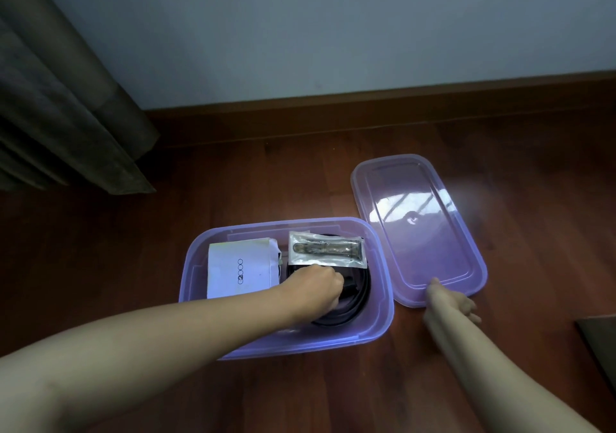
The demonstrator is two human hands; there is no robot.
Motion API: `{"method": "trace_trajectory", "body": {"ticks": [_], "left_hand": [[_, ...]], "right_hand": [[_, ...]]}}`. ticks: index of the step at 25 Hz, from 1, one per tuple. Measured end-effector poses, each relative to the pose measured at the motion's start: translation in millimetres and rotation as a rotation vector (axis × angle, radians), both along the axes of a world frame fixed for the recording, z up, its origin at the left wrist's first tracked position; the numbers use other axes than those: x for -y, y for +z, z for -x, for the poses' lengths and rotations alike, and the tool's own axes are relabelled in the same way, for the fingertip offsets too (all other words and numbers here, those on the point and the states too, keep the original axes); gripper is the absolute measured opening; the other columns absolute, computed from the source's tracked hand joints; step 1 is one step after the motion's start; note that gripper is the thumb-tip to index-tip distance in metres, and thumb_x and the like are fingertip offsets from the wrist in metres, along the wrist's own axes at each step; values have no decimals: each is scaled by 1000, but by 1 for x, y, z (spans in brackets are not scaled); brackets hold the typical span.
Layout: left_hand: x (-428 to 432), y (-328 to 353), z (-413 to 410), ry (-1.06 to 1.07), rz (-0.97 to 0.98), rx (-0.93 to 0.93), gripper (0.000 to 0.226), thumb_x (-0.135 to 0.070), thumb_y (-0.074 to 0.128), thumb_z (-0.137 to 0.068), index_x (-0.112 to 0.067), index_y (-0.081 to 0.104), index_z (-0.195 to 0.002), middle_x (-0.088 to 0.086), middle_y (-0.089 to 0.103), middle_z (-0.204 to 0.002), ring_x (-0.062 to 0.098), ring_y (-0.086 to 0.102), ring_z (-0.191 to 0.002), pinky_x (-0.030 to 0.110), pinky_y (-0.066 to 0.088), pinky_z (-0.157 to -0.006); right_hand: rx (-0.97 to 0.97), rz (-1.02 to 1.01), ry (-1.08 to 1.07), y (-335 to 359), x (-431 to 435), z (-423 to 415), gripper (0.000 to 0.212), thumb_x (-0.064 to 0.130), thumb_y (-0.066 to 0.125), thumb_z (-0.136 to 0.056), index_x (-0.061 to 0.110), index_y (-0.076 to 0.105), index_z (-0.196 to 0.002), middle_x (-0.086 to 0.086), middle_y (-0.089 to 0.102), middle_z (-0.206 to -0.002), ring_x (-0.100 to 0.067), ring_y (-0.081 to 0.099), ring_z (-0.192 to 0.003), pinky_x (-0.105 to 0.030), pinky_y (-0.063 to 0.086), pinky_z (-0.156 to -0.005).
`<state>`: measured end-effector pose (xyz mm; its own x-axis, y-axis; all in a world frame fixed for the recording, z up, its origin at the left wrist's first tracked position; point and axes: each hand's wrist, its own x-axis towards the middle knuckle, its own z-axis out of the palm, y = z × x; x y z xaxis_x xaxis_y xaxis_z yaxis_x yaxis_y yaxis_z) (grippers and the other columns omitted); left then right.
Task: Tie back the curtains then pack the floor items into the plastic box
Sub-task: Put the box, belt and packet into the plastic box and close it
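A purple plastic box [380,299] stands open on the wooden floor. Inside it lie a white carton [238,267], a clear packet [325,249] with a brownish strap in it, and a coiled black belt [360,291]. My left hand [315,287] reaches into the box with its fingers curled round the black belt. The purple lid [420,229] lies flat on the floor to the right of the box. My right hand [448,301] is at the lid's near edge, thumb on top of the rim and fingers curled beneath it.
A grey-brown curtain [63,106] hangs to the floor at the left. The wall and a brown skirting board [366,102] run behind the box. A dark flat object [600,349] shows at the right edge.
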<state>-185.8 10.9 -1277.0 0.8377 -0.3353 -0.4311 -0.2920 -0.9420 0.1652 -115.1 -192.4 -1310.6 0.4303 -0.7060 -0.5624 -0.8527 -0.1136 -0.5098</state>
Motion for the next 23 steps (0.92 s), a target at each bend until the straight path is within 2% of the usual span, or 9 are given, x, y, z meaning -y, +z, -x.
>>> {"method": "trace_trajectory", "body": {"ticks": [4,8,10,12,14,16,18,20,23], "left_hand": [[-9,16,-7,107,185,118,23,-18,41,-92,-1,56,-86,21,64,-94,38,58,-84,41,42,-70],[-27,37,-29,545,554,231,28,-21,45,-93,-9,62,-73,12,65,-68,25,54,-62,33,40,-63],[-40,50,-48,884,757,231,32,-27,43,-97,-9,67,-85,12,70,-81,22,62,-73,33,47,-73],[-57,65,-65,1296,1157,107,40,-36,34,-100,-7,61,-107,13,66,-107,24,62,-92,37,48,-86],[-84,75,-67,1468,1463,-58,51,-49,28,-98,-10,51,-120,10,60,-115,26,59,-100,39,48,-85],[-109,78,-47,1375,1461,-103,60,-64,38,-89,-18,47,-127,7,59,-122,26,61,-105,42,52,-85],[-122,71,-11,1231,1153,54,63,-63,57,-79,-31,42,-132,-1,55,-129,21,60,-107,44,51,-90],[-125,57,35,1183,930,257,63,-55,60,-79,-36,38,-134,-6,52,-131,18,55,-114,43,46,-98],[-119,33,105,1313,885,387,62,-48,52,-84,-30,34,-141,-7,46,-139,18,46,-126,40,38,-105]], "right_hand": [[353,-33,-142,8,2,-10,68,18,52,-92,-10,13,-140,-26,26,-147,-33,33,-135,-29,25,-106],[663,-235,-233,33,4,-27,29,11,53,-88,15,30,-105,-5,45,-105,-18,51,-80,-9,40,-57],[764,-445,-283,38,14,-35,28,2,56,-84,17,36,-95,-1,49,-94,-8,54,-67,-10,47,-60],[771,-650,-193,38,24,-39,30,-2,56,-81,10,44,-106,-3,63,-83,-11,65,-59,-25,55,-59],[689,-755,18,46,25,-33,41,-3,51,-81,11,44,-119,0,70,-71,-13,66,-52,-25,54,-50],[592,-773,220,58,16,-20,44,-6,46,-83,15,46,-121,-2,67,-79,-10,64,-50,-21,53,-47],[529,-725,401,65,0,-3,42,-4,47,-87,16,49,-124,-3,63,-93,-7,64,-56,-20,54,-50],[513,-525,626,61,-12,15,40,6,53,-92,16,47,-131,-3,62,-111,-10,65,-82,-23,55,-71],[476,-271,919,49,-30,37,54,19,59,-91,11,40,-141,-5,49,-137,-18,49,-124,-31,37,-104]]}}
